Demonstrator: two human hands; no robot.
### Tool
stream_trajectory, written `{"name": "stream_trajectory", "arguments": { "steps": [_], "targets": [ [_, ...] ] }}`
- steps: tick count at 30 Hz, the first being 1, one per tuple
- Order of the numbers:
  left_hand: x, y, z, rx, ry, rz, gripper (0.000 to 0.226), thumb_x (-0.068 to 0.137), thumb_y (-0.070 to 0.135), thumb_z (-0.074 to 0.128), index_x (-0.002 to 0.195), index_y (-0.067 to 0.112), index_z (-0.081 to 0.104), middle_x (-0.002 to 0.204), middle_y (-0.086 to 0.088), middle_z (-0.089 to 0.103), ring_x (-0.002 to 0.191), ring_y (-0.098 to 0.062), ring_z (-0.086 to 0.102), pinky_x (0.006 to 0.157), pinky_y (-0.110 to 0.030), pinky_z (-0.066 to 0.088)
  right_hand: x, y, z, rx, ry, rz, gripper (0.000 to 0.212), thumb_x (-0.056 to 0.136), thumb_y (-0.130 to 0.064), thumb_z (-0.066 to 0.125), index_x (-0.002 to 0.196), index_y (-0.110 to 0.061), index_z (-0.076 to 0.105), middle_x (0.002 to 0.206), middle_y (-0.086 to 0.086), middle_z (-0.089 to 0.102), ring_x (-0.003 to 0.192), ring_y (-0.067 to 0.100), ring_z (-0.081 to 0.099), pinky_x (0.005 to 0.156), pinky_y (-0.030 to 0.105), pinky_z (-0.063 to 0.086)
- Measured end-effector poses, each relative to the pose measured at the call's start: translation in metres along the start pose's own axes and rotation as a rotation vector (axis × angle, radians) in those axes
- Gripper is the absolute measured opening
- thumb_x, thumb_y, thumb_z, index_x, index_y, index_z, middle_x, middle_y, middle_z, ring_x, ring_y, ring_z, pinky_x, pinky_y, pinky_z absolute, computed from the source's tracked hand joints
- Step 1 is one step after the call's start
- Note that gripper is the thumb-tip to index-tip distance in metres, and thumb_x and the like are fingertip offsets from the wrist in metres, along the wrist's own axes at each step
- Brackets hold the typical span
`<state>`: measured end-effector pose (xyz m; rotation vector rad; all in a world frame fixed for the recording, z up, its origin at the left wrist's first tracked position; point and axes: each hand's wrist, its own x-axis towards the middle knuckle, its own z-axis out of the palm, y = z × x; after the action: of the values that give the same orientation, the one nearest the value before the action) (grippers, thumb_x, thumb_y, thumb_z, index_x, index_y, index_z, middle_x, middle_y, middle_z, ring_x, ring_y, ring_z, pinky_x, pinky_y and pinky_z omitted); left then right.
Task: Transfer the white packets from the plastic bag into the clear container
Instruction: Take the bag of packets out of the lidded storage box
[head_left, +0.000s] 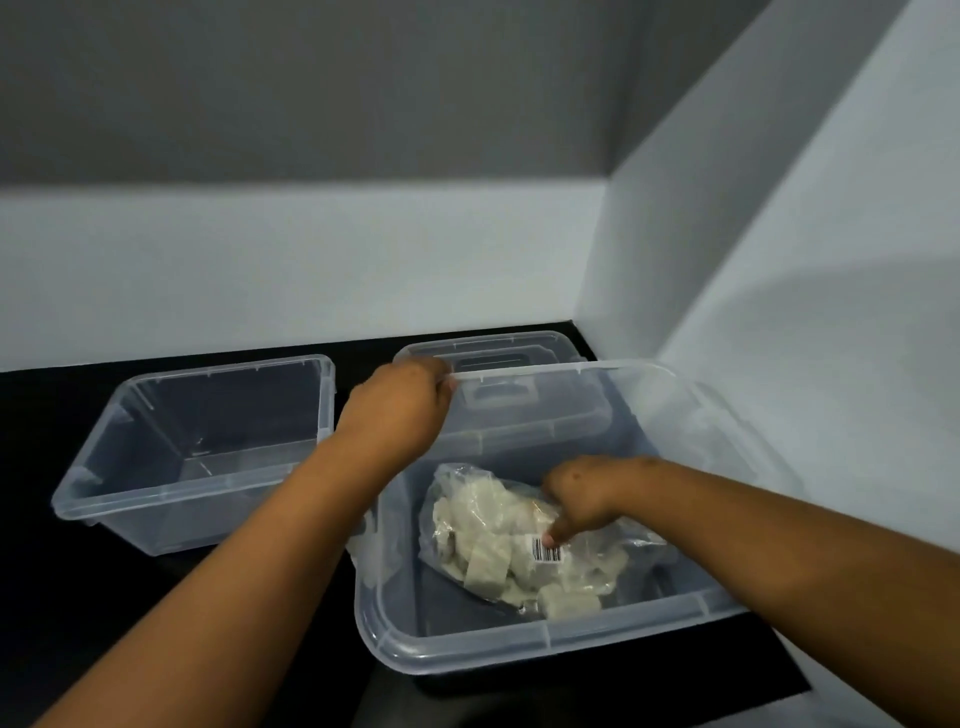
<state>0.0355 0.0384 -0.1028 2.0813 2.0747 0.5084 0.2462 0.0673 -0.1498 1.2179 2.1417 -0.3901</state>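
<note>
Nearby, empty bin (197, 447); left hand (400, 410) gripping container rim (545, 370), right hand (582, 499) pinching bag (519, 540).

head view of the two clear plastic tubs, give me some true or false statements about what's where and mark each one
1. The clear plastic bag of white packets lies inside the nearer clear plastic tub. True.
2. The right hand rests on the black tabletop. False: it is inside the nearer tub, fingers on the bag by the barcode label.
3. The left hand grips the far rim of the nearer tub. True.
4. The farther clear plastic tub on the left holds loose white packets. False: no packets show inside it.
5. A clear plastic lid lies behind the nearer tub. True.
</note>
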Motion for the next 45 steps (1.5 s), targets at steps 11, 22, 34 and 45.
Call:
{"name": "stream_trajectory", "arguments": {
  "steps": [11,22,34,45],
  "targets": [
    [0.016,0.005,-0.001,-0.149,-0.032,-0.068,0.030,0.098,0.037,0.046,0.116,0.020,0.063,0.109,-0.004,0.068,0.095,-0.022,0.062,0.082,-0.034,0.051,-0.013,0.021,-0.032,0.210,0.089,-0.151,0.024,0.080,-0.032,0.076,0.093,-0.027,0.056,0.074,-0.015,0.049,0.072,0.011,0.050,0.058,0.025,0.038],
    [0.050,0.021,0.015,-0.170,-0.039,-0.092,0.031,0.097,0.042,0.047,0.112,0.022,0.065,0.108,-0.001,0.068,0.100,-0.022,0.062,0.086,-0.034,0.051,-0.051,0.056,-0.064,0.239,0.180,-0.102,0.025,0.079,-0.030,0.077,0.074,-0.035,0.053,0.079,-0.014,0.058,0.077,0.012,0.056,0.070,0.031,0.045],
    [0.039,0.022,-0.024,-0.555,0.066,-0.040,0.051,0.099,0.052,0.029,0.104,0.013,0.062,0.098,0.003,0.060,0.094,-0.018,0.055,0.080,-0.031,0.044,-0.111,0.042,-0.121,0.237,0.325,-0.030,0.018,0.077,-0.032,0.078,0.078,-0.028,0.061,0.074,-0.008,0.062,0.070,0.015,0.055,0.068,0.033,0.045],
    [-0.068,-0.077,-0.136,-1.016,-0.003,0.220,0.088,0.056,0.083,0.061,0.133,0.050,0.035,0.143,0.006,0.042,0.129,-0.014,0.047,0.108,-0.042,0.039,-0.178,-0.096,-0.189,0.213,0.602,-0.122,0.018,0.078,-0.034,0.077,0.082,-0.022,0.065,0.074,-0.005,0.067,0.068,0.014,0.058,0.068,0.034,0.045]
  ]
}}
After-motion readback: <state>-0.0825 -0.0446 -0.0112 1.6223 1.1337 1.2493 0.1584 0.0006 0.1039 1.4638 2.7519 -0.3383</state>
